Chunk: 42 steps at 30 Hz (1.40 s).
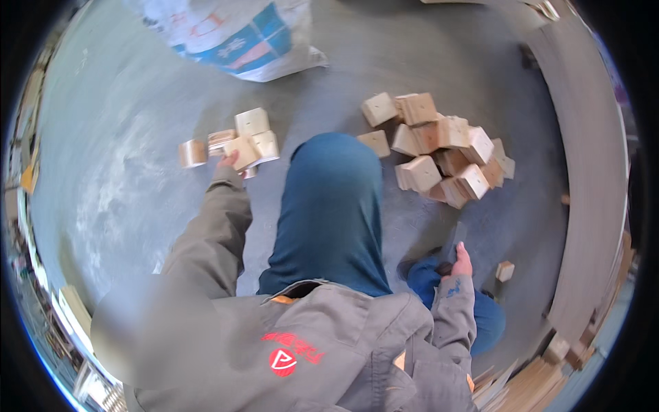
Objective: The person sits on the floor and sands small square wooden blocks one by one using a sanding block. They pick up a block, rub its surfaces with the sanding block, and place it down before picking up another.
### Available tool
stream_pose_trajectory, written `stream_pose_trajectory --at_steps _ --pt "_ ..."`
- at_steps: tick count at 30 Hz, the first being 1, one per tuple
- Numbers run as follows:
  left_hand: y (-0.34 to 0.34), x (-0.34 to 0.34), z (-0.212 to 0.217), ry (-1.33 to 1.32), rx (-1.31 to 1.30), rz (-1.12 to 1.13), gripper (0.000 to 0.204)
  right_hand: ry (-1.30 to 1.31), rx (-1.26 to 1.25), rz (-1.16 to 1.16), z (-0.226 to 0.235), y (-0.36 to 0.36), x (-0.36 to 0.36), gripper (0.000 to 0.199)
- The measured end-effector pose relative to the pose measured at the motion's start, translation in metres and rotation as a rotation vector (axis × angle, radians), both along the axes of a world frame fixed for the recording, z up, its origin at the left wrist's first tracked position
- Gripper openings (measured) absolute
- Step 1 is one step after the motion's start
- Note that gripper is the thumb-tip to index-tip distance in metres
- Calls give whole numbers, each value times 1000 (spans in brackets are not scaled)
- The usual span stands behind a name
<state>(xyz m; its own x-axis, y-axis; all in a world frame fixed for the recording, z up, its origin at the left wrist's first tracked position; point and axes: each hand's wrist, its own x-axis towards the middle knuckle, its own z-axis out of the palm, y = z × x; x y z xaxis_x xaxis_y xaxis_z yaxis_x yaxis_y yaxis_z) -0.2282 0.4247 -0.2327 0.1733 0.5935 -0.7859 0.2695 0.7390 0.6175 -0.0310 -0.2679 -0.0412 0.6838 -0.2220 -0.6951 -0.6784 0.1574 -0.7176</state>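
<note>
My left hand [228,161] grips a pale wooden block [242,152] at the near side of a small group of blocks. Around it lie another block [252,121] just behind, one [266,145] at its right and one [193,154] a little apart on the left. Beside my right knee, my right hand [462,262] is closed, with a flat dark grey object [458,235] jutting forward from it; blur hides its kind. Ahead of that hand is a larger heap of wooden blocks [453,132], several of them stacked in layers.
A white and blue woven sack [257,44] stands on the grey floor [123,137] at the far side. One small block [505,270] lies alone to the right of my right hand. A long brown board [583,165] runs along the right, with wood strips [525,388] at the near right.
</note>
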Motion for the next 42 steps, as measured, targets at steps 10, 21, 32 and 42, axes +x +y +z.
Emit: stream_pose_trajectory --at_steps 10,21,32,42 --pt "59 -23 -94 -54 76 -129 47 -51 -224 -2 9 20 1 51" --pt "119 -14 -44 -197 202 -134 56 -147 -112 28 7 31 6 60" --pt "-12 274 265 -293 683 -632 62 -352 20 -54 56 34 11 63" --pt "-260 437 313 -395 1342 -1496 113 -327 162 -118 73 39 18 63"
